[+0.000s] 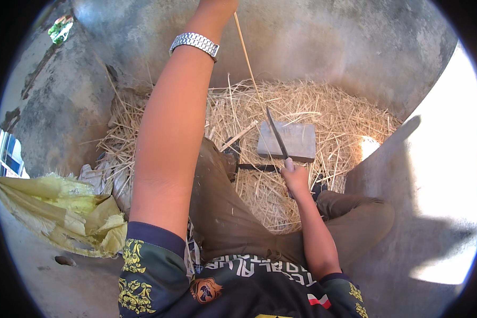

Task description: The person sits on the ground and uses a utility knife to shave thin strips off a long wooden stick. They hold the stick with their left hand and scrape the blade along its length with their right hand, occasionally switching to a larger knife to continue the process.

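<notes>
My left arm reaches far up across the view, with a silver metal watch on the wrist. At the top edge my left hand (218, 5) is mostly cut off, closed on the upper end of a thin, pale bamboo-like strip (245, 47). The strip runs down to the blade of a knife (277, 133). My right hand (297, 179) is wrapped round the knife's handle, the blade pointing up and away to the left. Beneath the blade lies a flat grey block (302, 140) on loose straw-like shavings (344, 106).
A curved concrete wall (328, 42) closes in the far side. My bent legs (225, 212) in brown trousers frame the shavings. At left lies a torn yellow-green sack (85, 217). Sunlight falls on the concrete surface (445, 185) at right.
</notes>
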A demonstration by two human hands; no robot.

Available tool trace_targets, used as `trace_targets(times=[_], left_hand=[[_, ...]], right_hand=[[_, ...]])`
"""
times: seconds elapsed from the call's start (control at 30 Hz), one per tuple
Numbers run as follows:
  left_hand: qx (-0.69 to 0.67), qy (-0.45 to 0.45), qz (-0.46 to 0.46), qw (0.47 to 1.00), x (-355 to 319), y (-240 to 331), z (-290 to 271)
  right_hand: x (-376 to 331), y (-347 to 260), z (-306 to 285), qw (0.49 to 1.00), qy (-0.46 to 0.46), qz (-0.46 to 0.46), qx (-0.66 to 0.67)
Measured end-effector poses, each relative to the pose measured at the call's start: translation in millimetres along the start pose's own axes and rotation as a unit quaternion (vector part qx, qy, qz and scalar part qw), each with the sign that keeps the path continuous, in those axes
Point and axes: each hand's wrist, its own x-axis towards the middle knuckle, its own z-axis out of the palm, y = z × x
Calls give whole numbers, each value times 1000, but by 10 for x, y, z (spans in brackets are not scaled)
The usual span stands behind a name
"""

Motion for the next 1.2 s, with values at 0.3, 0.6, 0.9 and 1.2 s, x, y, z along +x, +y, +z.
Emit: trace_targets(times=[0.3, 0.6, 0.9, 1.2], left_hand=[[11, 34, 20, 999, 157, -89, -76], [13, 77, 55, 995, 328, -291, -63], [-111, -148, -111, 976, 169, 10, -182], [-86, -222, -79, 968, 91, 4, -6]], right_hand=[[-237, -759, -93, 927, 171, -271, 198], [-30, 943, 404, 978, 11, -1, -209], [148, 924, 388, 997, 28, 31, -62], [-169, -651, -30, 954, 140, -137, 229]])
